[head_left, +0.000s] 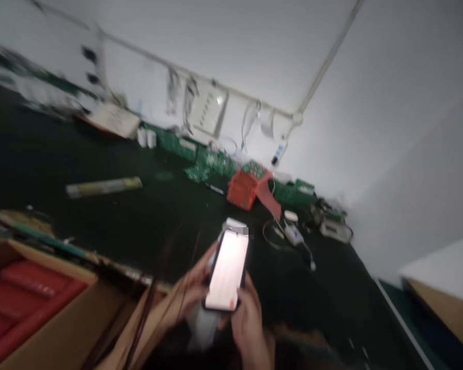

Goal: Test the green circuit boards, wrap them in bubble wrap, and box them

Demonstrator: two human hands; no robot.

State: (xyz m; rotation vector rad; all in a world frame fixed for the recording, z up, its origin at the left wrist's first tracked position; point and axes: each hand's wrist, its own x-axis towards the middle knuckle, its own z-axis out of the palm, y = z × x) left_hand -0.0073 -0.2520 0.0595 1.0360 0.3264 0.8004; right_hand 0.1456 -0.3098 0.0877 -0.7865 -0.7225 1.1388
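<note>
A smartphone (228, 270) with a bright, mostly white screen is held upright in both hands in front of me. My left hand (195, 290) wraps its left side, with the thumb near the lower left edge. My right hand (248, 308) grips the lower right side, its thumb by the bottom corner of the screen. What the screen shows is washed out, apart from a small red spot low on the right. Something pale lies behind and below the phone, too blurred to make out.
Beyond the phone a dark table (158, 216) carries a red box (245, 187), a long yellowish tube (104, 187), green circuit boards (212, 162) and a white cabled device (293, 234). At lower left stands an open cardboard box (73, 318) with red packages (27, 293).
</note>
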